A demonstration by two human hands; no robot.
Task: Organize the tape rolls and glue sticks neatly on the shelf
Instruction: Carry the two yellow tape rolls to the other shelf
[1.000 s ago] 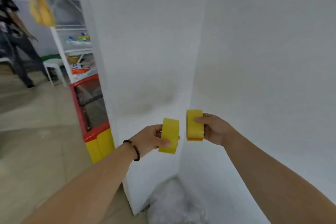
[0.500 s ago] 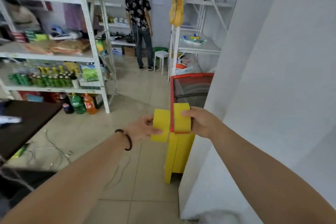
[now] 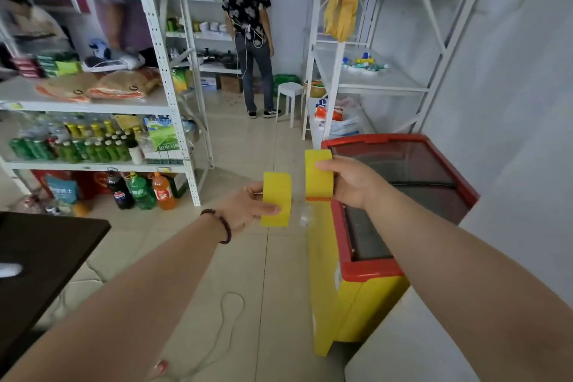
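Observation:
I hold two yellow tape rolls out in front of me, edge-on. My left hand [image 3: 245, 206] grips the lower tape roll [image 3: 276, 195], thumb across its outer face. My right hand [image 3: 353, 183] grips the higher tape roll [image 3: 317, 178], which has a red-orange strip along its bottom edge. The two rolls are a small gap apart. Far ahead on the right, a white shelf [image 3: 384, 84] carries a small cluster of tape rolls and glue sticks [image 3: 362, 65].
A red-and-yellow chest freezer [image 3: 381, 270] stands right under my right arm against the white wall. Stocked white racks [image 3: 167, 102] with bottles line the left. A person [image 3: 248, 34] stands at the far shelves beside a white stool [image 3: 290, 96]. A dark table [image 3: 46, 257] is at lower left.
My view has swung left from a bare white wall corner to the shop aisle and then come closer to the freezer. Both hands keep holding their tape rolls.

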